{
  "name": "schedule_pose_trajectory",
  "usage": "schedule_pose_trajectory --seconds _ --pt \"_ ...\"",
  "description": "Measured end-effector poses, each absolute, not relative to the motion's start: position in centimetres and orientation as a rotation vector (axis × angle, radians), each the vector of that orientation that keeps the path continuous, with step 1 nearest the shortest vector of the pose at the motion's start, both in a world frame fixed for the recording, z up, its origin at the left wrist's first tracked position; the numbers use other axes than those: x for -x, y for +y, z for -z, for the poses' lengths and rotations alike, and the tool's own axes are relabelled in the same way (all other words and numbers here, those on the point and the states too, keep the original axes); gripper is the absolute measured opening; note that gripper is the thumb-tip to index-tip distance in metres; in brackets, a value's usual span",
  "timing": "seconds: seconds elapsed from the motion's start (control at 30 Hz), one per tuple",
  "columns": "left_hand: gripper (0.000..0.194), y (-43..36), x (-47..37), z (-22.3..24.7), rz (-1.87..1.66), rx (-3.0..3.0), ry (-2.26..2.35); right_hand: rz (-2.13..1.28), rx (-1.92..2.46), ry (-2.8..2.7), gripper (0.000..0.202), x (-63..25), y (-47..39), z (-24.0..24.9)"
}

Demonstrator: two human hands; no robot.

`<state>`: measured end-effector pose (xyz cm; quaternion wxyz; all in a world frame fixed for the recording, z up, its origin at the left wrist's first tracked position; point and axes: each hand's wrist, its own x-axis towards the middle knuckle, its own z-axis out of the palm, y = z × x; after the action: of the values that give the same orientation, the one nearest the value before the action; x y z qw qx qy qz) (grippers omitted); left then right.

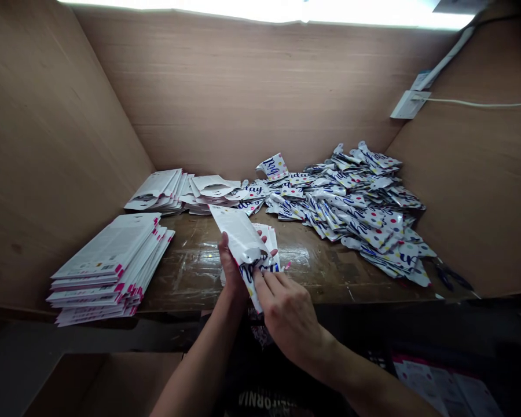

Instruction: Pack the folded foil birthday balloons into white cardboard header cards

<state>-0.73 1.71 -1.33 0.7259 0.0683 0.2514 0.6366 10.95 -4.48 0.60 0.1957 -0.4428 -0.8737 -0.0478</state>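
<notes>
My left hand (pixel 233 263) is wrapped round a white paper sleeve (pixel 234 229), which tilts with its open, curved-cut end toward me. At that end, a folded foil balloon (pixel 250 285) with dark blue lettering and coloured dots lies partly in the sleeve's mouth. The fingers of my right hand (pixel 289 307) are closed on the balloon at the opening; the fingertips are partly hidden. Behind my left hand, another white printed sleeve (pixel 270 234) lies on the brown table (pixel 191 258).
A stack of filled-looking white packets (pixel 106 249) stands at the left edge. Behind it lie open white sleeves (pixel 160 188). A large heap of folded foil balloons (pixel 356 208) covers the right back. Pliers (pixel 454 278) lie at the right. Cardboard walls (pixel 260 92) enclose the table.
</notes>
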Motion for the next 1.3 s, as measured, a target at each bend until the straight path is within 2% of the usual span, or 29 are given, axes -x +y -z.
schedule_pose_trajectory --seconds 0.13,0.27,0.4,0.57,0.83,0.97,1.3 --pt "0.079 1.7 1.1 1.5 -1.385 -0.164 0.520 0.044 1.250 -2.395 0.032 -10.6 -3.8 0.2" --pt "0.083 1.9 1.9 1.3 -1.416 -0.119 0.510 -0.022 1.049 -2.414 0.056 -9.9 -3.9 0.8" --pt "0.086 1.6 2.6 1.1 -1.369 -0.084 0.469 -0.197 1.050 -2.442 0.061 -9.2 -4.9 0.6" --pt "0.077 1.4 3.2 0.6 -1.366 -0.136 0.409 -0.353 1.029 -2.456 0.077 -8.7 -5.6 0.0" --pt "0.086 1.5 4.0 0.1 -1.397 -0.188 0.396 -0.461 0.931 -2.495 0.070 -9.0 -5.1 -0.6" --pt "0.079 1.6 4.0 0.2 -1.404 -0.222 0.333 -0.510 0.932 -2.450 0.067 -9.2 -5.9 -0.8" --pt "0.082 1.6 3.6 0.4 -1.347 -0.225 0.326 -0.515 0.846 -2.398 0.065 -10.4 -4.7 -1.6"
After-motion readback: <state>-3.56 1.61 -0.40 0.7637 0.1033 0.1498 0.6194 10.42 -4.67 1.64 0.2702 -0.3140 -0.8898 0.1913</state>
